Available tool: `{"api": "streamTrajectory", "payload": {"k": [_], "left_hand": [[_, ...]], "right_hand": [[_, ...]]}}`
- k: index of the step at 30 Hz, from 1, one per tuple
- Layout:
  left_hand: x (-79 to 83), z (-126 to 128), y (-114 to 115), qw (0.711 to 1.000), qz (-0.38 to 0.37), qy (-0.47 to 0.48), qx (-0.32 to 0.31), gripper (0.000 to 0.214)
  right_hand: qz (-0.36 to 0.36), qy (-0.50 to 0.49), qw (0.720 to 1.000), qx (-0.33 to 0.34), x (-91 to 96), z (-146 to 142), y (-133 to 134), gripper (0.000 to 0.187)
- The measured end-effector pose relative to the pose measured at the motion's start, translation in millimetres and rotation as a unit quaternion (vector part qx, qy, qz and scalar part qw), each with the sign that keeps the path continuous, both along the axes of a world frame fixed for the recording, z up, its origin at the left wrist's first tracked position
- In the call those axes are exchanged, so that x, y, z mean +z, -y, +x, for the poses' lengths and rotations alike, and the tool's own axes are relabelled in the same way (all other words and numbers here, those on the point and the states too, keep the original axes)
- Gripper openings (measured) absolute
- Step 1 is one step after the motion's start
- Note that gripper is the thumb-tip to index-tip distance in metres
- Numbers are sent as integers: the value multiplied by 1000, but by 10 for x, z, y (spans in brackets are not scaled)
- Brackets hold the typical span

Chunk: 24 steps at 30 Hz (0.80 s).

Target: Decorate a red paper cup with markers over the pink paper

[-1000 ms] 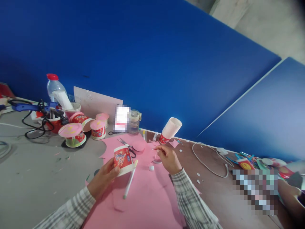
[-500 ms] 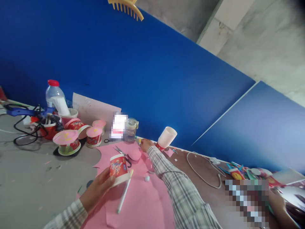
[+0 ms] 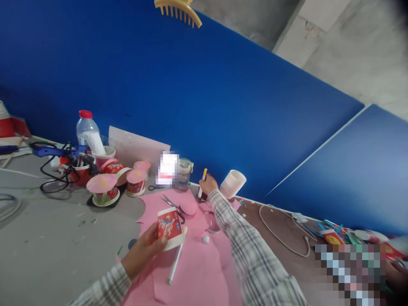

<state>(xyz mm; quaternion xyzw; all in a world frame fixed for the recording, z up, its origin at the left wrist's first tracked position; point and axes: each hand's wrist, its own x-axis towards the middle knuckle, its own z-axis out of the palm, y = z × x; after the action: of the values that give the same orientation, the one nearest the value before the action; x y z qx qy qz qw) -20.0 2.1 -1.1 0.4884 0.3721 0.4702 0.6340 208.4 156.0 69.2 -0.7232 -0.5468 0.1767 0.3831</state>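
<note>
My left hand point(image 3: 145, 248) is wrapped round a red printed paper cup point(image 3: 170, 227), held tilted above the pink paper point(image 3: 197, 276). At the far edge of the table, my right hand point(image 3: 209, 185) grips a marker with a yellow end point(image 3: 204, 174), nearly upright. Beneath the cup lies a white marker point(image 3: 174, 267) on the paper. Scissors point(image 3: 167, 200) with dark handles rest just behind the cup, by a round pink cutout point(image 3: 188, 206). Right of my right hand stands a tilted white cup point(image 3: 233, 183).
Several cups with pink tops point(image 3: 102, 183), a red-capped bottle point(image 3: 88, 127) and a tangled black cable point(image 3: 47, 180) stand at left. A clear jar point(image 3: 184, 173) is near the blue partition point(image 3: 204, 97). A white charging cable point(image 3: 270, 238) lies at right, near a blurred-out patch.
My right hand has lifted slightly, and the yellow-ended marker now shows upright in it. My left hand still holds the cup. The whole view has shifted a little to the left.
</note>
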Motion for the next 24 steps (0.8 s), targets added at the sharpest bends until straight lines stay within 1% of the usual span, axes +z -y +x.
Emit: {"api": "streamTrajectory", "payload": {"k": [2, 3, 4, 6, 8, 10, 11, 12, 13, 14, 15, 16, 17, 19, 21, 24], "left_hand": [[62, 9, 11, 1000, 18, 2, 5, 41], [85, 15, 20, 1000, 30, 2, 10, 41], [99, 22, 30, 999, 45, -1, 19, 41], [105, 31, 54, 995, 85, -24, 44, 45], [86, 35, 76, 986, 132, -73, 69, 51], [63, 36, 90, 970, 176, -138, 90, 54], [58, 38, 94, 961, 194, -170, 97, 54], [60, 42, 97, 953, 208, -193, 102, 54], [70, 48, 99, 948, 216, -207, 105, 53], [85, 55, 101, 947, 219, -212, 105, 54], [105, 63, 104, 947, 220, -212, 103, 54], [126, 69, 107, 948, 219, -209, 101, 54], [145, 73, 110, 948, 220, -206, 101, 53], [168, 74, 113, 946, 224, -208, 103, 53], [163, 69, 110, 944, 225, -218, 106, 53], [104, 61, 95, 943, 219, -231, 102, 53]], "right_hand": [[27, -26, 999, 18, 168, 56, 171, 24], [45, -43, 998, 28, 254, 78, 290, 19], [61, -61, 995, 42, 333, 93, 433, 19], [91, -107, 987, 73, 450, 91, 777, 32], [101, -158, 975, 123, 481, 34, 1171, 37], [87, -203, 960, 171, 420, -74, 1569, 40], [61, -237, 947, 209, 362, -140, 1755, 40], [1, -330, 901, 281, 295, -208, 1924, 37], [-61, -401, 851, 333, 226, -274, 2073, 34], [-119, -441, 811, 364, 161, -334, 2196, 31], [-167, -460, 787, 376, 105, -386, 2293, 29], [-199, -472, 773, 375, 60, -429, 2361, 28], [-212, -486, 760, 376, 25, -462, 2403, 31], [-207, -514, 745, 371, -24, -504, 2419, 43], [-182, -542, 738, 357, -60, -526, 2382, 49], [-167, -579, 726, 330, -120, -545, 2312, 40]]}}
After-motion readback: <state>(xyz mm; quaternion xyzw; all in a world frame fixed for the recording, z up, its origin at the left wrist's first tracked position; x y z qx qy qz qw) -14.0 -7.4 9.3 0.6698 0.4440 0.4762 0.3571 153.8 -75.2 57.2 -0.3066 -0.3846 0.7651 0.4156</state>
